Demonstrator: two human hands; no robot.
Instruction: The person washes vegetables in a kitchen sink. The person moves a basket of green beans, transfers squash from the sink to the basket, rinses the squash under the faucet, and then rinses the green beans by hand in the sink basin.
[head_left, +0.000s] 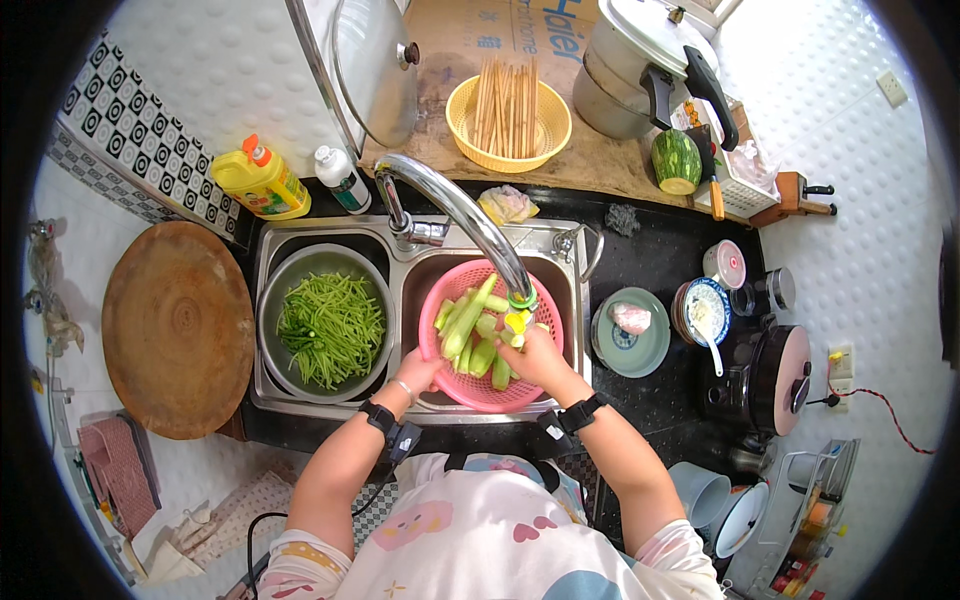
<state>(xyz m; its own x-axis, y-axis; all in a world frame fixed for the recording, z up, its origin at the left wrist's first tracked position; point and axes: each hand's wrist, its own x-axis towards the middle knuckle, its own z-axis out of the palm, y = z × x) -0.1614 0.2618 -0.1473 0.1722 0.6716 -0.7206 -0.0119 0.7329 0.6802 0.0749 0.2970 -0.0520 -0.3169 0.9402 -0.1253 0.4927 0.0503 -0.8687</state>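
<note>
My left hand (418, 373) grips the left rim of a pink plastic colander (491, 402) in the right-hand basin of a steel double sink. Several pale green, peeled gourd pieces (466, 322) lie in the colander, long ones and shorter ones. Over its right side is my right hand (536, 358), with its fingertips beside the yellow nozzle (517, 321) of the chrome faucet (469, 206). Whether those fingers hold the nozzle or a gourd piece is unclear. To the left, a steel bowl (386, 300) of cut green beans (330, 330) stands in the other basin.
A round wooden board (180, 330) stands left of the sink. A bowl (649, 360) with a piece of meat (630, 318) is on the right counter, near a dark cooker (780, 382). Behind are a chopstick basket (555, 124), a pressure cooker (611, 82) and a knife (709, 165) beside a squash (675, 161).
</note>
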